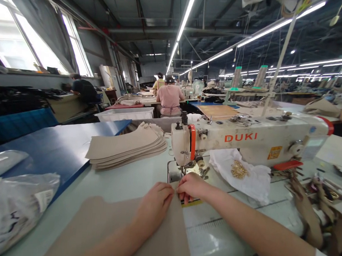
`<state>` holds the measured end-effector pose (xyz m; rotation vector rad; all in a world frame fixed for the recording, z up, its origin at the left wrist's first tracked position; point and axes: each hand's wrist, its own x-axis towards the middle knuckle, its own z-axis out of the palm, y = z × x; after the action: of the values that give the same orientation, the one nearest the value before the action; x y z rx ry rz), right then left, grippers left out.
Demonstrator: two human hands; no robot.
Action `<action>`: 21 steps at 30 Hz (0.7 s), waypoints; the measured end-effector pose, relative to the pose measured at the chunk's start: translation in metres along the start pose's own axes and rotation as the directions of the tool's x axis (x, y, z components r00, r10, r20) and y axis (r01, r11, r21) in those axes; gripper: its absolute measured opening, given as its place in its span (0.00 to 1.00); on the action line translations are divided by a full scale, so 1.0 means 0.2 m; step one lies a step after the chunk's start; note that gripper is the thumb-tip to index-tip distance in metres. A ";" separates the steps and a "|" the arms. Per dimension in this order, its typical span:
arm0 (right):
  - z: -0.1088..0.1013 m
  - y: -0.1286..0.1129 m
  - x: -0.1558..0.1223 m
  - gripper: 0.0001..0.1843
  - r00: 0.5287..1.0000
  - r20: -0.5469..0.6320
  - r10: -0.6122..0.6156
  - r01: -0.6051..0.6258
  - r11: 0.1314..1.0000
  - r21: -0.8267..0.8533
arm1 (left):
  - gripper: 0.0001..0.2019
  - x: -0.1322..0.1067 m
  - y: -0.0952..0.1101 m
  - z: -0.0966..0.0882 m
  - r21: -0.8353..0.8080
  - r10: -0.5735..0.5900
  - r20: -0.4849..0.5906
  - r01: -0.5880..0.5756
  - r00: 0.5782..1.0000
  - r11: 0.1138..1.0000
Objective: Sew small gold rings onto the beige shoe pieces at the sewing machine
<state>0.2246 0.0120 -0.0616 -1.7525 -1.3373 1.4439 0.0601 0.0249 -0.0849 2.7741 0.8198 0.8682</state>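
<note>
The curled left hand (152,205) is pressing on a tan sheet (166,238) while the right hand (192,187) seems to be pinching its edge beside the sewing machine (247,140).

And there went the shot down the floor: a stack of beige cut panels (126,146) sat on the blue board (53,150), plastic bags (11,206) slumped nearby, a co-worker in pink (169,100) sat beyond, back turned!
</note>
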 end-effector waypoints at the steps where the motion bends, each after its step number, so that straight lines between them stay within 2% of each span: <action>1: 0.00 0.00 0.00 0.13 1.000 -0.001 -0.001 0.001 1.000 -0.009 | 0.10 0.01 0.01 0.00 0.022 0.026 0.004 -0.026 1.000 0.999; 5: 0.00 0.01 0.01 0.12 1.000 0.001 -0.009 0.010 0.998 -0.063 | 0.11 0.04 0.02 0.01 0.072 0.090 0.035 -0.092 0.995 0.993; 8: 0.00 0.00 0.01 0.11 0.999 -0.003 -0.041 0.040 0.990 -0.139 | 0.10 0.05 0.02 0.02 0.064 0.073 0.036 -0.076 0.997 0.995; 11: -0.01 0.01 -0.04 0.08 0.986 -0.080 -0.149 0.122 0.955 -0.272 | 0.09 0.05 0.02 0.02 0.039 0.046 0.045 -0.048 0.998 0.998; 13: -0.02 0.04 -0.10 0.06 0.952 -0.144 -0.272 0.201 0.904 -0.378 | 0.09 0.06 0.01 0.02 0.023 0.025 0.052 -0.026 0.998 0.999; 14: -0.03 0.07 -0.13 0.06 0.921 -0.139 -0.363 0.261 0.843 -0.471 | 0.09 0.06 0.01 0.02 0.019 0.013 0.059 -0.014 0.998 1.000; 15: -0.04 0.10 -0.17 0.07 0.881 -0.095 -0.464 0.331 0.746 -0.579 | 0.09 0.06 0.01 0.03 0.016 0.003 0.066 -0.004 0.998 1.000; 17: -0.07 0.17 -0.24 0.07 0.749 0.139 -0.648 0.477 0.381 -0.792 | 0.09 0.05 0.01 0.03 0.014 -0.002 0.081 0.001 0.997 1.000; 18: -0.08 0.20 -0.28 0.06 0.681 0.258 -0.686 0.518 0.201 -0.831 | 0.09 0.05 0.00 0.03 0.012 0.001 0.086 -0.002 0.996 1.000; 19: -0.09 0.23 -0.31 0.05 0.627 0.348 -0.697 0.539 0.065 -0.840 | 0.09 0.04 0.00 0.03 0.007 0.004 0.088 -0.005 0.996 1.000; 20: -0.09 0.24 -0.33 0.05 0.591 0.401 -0.700 0.550 -0.013 -0.835 | 0.08 0.04 0.00 0.03 0.002 0.006 0.089 -0.007 0.996 1.000; 21: -0.09 0.25 -0.35 0.06 0.571 0.425 -0.703 0.554 -0.053 -0.831 | 0.08 0.04 0.00 0.03 -0.003 0.007 0.089 -0.006 0.996 1.000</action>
<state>0.2638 -0.0668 -0.0676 -1.1673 -2.7238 -0.2096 0.0700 0.0288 -0.0859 2.7920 0.7949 0.7401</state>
